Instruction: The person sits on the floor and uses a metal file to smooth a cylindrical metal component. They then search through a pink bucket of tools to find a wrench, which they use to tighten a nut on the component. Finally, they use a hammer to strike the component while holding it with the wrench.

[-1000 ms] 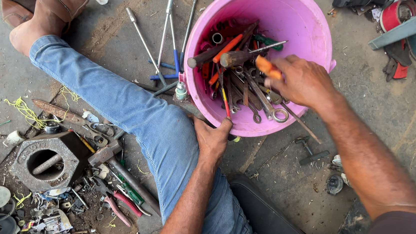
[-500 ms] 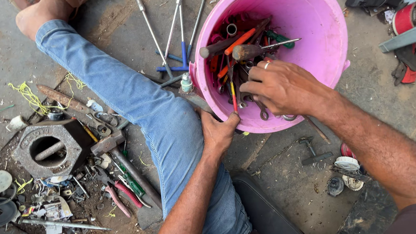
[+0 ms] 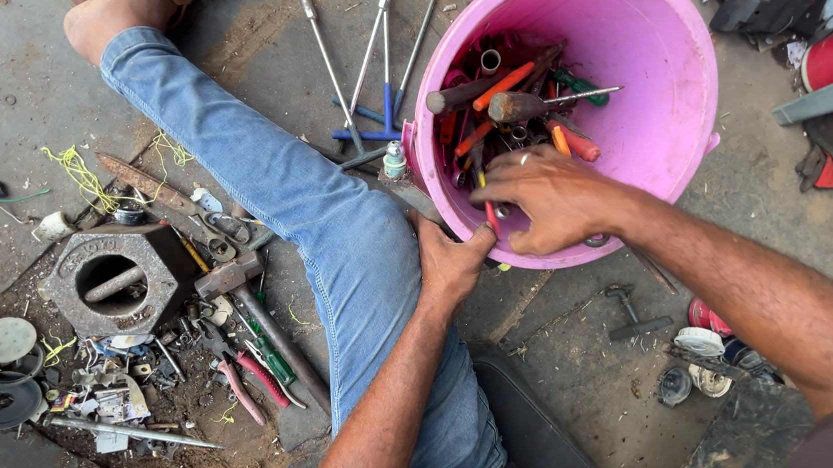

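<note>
The right hand is sinking from the orange-handled tool toward the near wall of the pink plastic bucket.

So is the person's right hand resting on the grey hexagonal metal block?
No, the right hand reaches into the pink plastic bucket of tools, while the grey hexagonal metal block sits untouched beyond the leg.
</note>
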